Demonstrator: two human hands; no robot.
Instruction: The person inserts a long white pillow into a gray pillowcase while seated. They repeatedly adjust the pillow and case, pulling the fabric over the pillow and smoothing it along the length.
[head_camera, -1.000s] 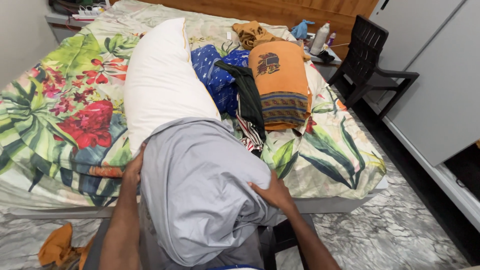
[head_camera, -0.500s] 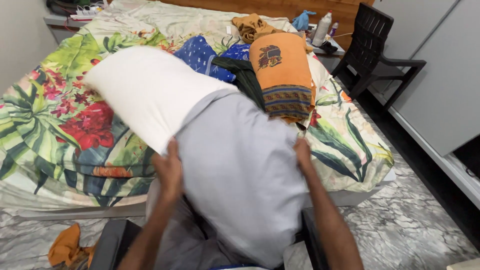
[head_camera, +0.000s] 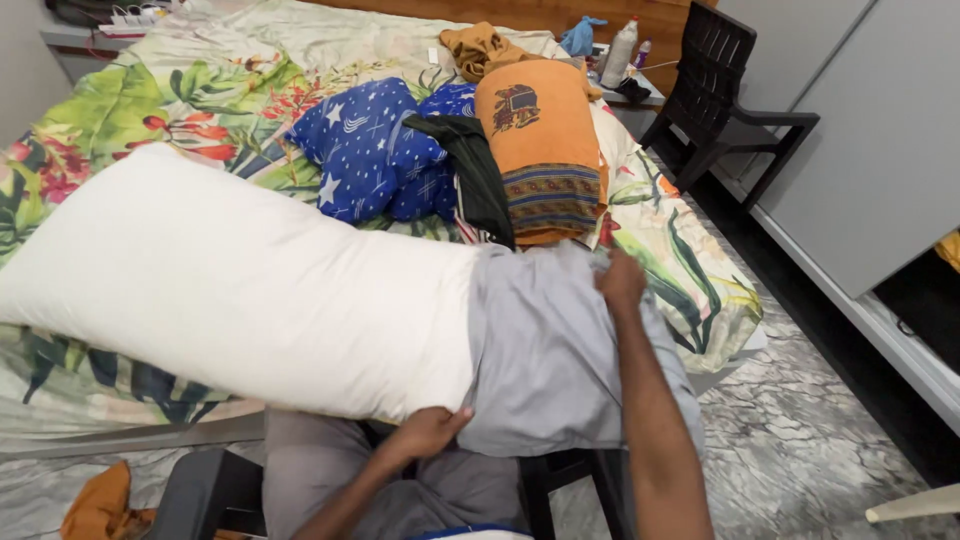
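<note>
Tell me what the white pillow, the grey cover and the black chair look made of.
White pillow: soft woven fabric, matte, plump with filling. Grey cover: thin cloth, likely cotton, creasing where gripped. Black chair: probably moulded plastic, with a slight sheen and slotted back.

white bottle (head_camera: 620, 52) beyond bed, label unreadable

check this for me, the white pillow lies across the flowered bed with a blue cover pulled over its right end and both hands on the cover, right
Not quite: the cover is grey, not blue, as the head view shows. It is pulled over the right end of the white pillow, which lies across the flowered bed, with the left hand and right hand on it.
</note>
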